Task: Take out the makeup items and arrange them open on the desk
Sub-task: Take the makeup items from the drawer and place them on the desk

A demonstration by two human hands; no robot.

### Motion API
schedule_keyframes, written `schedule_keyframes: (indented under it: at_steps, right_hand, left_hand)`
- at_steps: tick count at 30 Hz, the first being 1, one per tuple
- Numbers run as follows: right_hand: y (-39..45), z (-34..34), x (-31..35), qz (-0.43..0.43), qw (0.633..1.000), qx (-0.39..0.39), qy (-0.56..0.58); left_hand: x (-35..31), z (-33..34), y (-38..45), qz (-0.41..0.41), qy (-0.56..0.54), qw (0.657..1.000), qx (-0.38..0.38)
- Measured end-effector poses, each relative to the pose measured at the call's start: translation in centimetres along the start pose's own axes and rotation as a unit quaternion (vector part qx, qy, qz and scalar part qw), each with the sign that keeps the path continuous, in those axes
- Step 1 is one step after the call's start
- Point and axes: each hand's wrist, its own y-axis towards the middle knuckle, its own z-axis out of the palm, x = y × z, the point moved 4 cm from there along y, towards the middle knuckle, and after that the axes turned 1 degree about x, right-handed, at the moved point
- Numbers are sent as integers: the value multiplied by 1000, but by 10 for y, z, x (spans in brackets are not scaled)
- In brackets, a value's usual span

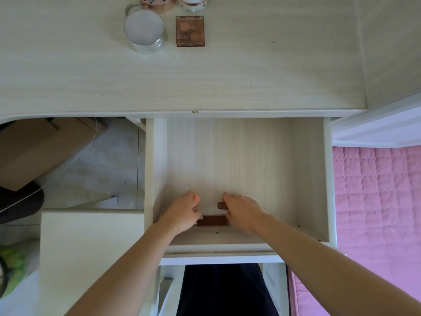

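Desk (68,71) fills the upper part of the view, pale wood grain, with a few things grouped at its far edge. A round mirror (144,27) on a shiny base stands there, and just right of it a brown palette (190,31) lies flat with round peach pans showing. Behind these two, cut off by the top edge, sit a pink tin (157,2) and a white jar (192,2).

Below the desk edge a drawer (328,179) is pulled out, its floor bare pale wood apart from what lies near the front wall. To the left of the drawer, under the desk, a cardboard box (34,151) leans on the floor, with a white panel (91,247) nearer the person. To the right a pink quilt (376,201) covers a bed.

Both bare arms reach down into the drawer from the bottom of the view, hands side by side near the front wall and slightly apart. The left hand (183,212) is curled with knuckles up, its fingers tucked under at the left end of a dark brown case (211,220) that lies flat against the front wall; whether it grips the case I cannot tell. The right hand (242,212) is curled round a small brown tube (221,205), whose end pokes out to the left of the fingers. The right hand's lower edge is at the right end of the case.
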Motion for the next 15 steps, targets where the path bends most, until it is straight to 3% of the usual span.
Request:
schedule_keyframes:
  at_steps: [8,15]
  right_hand:
    - [11,10,17,-3,997,-18,70]
    - [9,14,16,-2,996,34,79]
  left_hand:
    - [0,12,-6,8,73,997,21]
    - [-2,16,-4,-1,120,992,50]
